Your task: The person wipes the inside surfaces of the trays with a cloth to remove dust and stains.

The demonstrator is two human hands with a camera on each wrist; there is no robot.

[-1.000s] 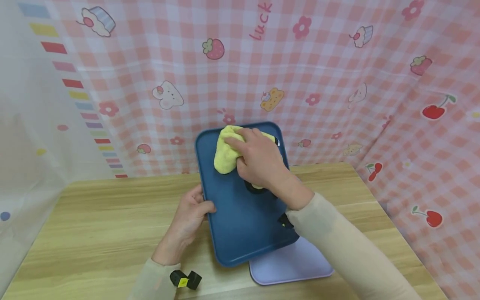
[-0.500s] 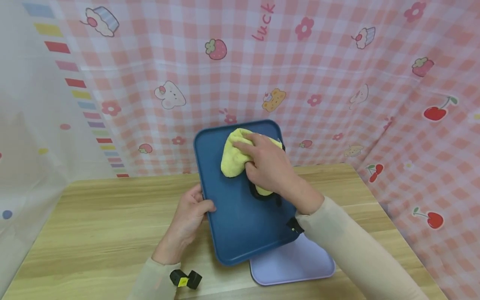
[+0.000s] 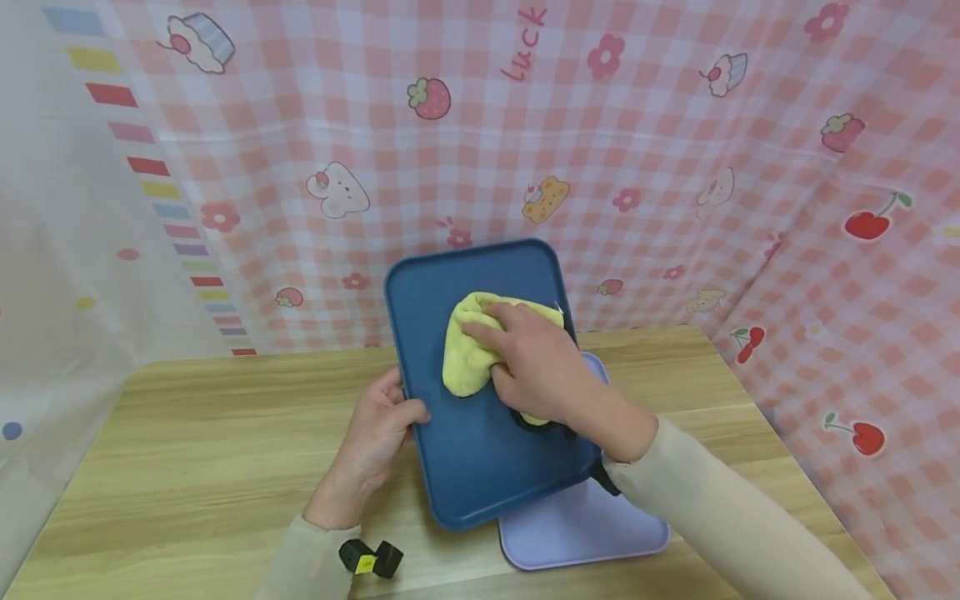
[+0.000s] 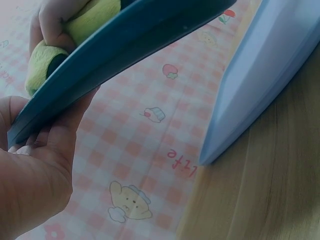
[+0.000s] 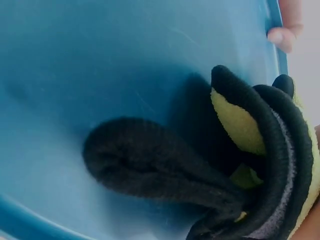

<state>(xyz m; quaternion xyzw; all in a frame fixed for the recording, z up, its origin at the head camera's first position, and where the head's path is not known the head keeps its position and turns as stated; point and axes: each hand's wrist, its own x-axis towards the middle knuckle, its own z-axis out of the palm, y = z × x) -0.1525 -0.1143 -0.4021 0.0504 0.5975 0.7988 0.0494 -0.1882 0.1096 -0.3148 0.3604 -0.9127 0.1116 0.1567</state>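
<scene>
A blue rectangular tray is held tilted up above the table by my left hand, thumb over the left rim and fingers beneath. My right hand grips a bunched cloth, yellow on one side and black on the other, against the tray's inner face around its middle. Folds of the black side stand out near the tray surface in the right wrist view. From the left wrist, the tray appears nearly edge-on, with the cloth on its far face.
A lilac tray lies on the wooden table, partly hidden under the blue one. Behind the table hangs a pink checked curtain with printed fruit and cakes. A black strap piece sits at the left cuff.
My right hand with the cloth has moved down the blue tray, from near its top edge to around the middle. The left hand and tray have hardly moved.
</scene>
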